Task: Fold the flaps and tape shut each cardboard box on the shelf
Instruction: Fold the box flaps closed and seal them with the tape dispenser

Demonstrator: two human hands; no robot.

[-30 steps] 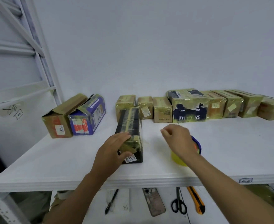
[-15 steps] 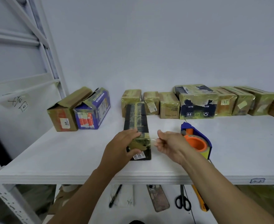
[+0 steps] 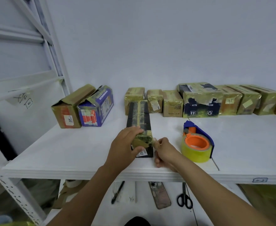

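Left grip (image 3: 126, 147) clamps near end of black box (image 3: 139, 115), fingers on top, thumb on front label. Right grip (image 3: 165, 152), just right of it, looks to pinch a tape end (image 3: 154, 141) at box's near-right corner, but it's blurry. Box lies lengthwise on shelf (image 3: 69, 152). Tape dispenser (image 3: 197, 144) sits right of right grip, w/ taped boxes (image 3: 202, 101) beyond both grips.

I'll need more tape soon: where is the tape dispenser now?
Head view: the tape dispenser sits on the shelf, right of centre, just right of the right hand and the black box, in front of the row of taped boxes.
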